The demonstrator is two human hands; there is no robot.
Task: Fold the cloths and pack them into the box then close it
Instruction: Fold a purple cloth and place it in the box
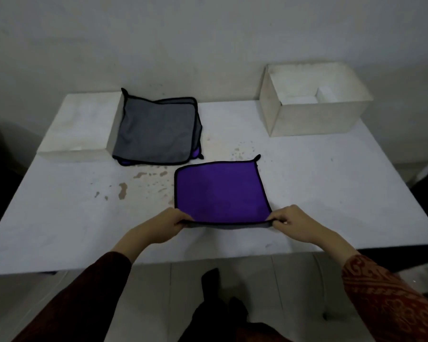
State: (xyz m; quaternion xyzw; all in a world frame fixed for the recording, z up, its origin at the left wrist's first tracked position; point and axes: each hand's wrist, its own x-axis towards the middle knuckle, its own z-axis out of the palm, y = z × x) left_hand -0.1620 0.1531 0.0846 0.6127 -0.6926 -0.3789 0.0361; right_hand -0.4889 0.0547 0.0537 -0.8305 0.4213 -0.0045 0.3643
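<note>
A purple cloth with black trim and a grey underside lies flat on the white table, in front of me. My left hand pinches its near left corner, and my right hand pinches its near right corner, lifting that edge slightly. A stack of grey cloths with purple showing beneath lies at the back centre-left. An open white box stands at the back right; a small white block sits inside it.
A flat white lid or slab rests at the back left, touching the grey stack. Brown stains mark the table's middle. A pale wall rises behind the table. The floor and my dark legs show below the near edge.
</note>
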